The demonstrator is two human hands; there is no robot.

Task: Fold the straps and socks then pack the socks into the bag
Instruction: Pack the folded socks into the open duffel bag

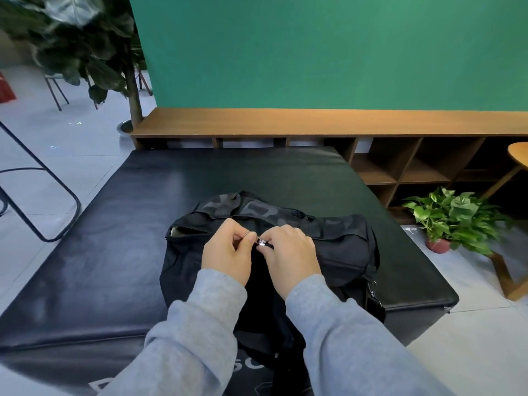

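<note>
A black duffel bag (343,247) with a grey camouflage flap lies on a black padded mat (114,252). Both of my hands meet at the middle of its top. My left hand (228,252) pinches a small metal zipper pull (260,242) between thumb and finger. My right hand (291,255) pinches the zipper and fabric just beside it. The bag's left end gapes open, showing a pale lining (183,230). A black strap with a metal clip (374,295) hangs at the bag's right end. No socks are in view.
A low wooden shelf unit (314,124) runs along the green wall behind the mat. A potted plant (451,218) and a wooden table leg (505,278) stand on the right. A tall plant (85,47) and a black metal frame (43,195) stand on the left.
</note>
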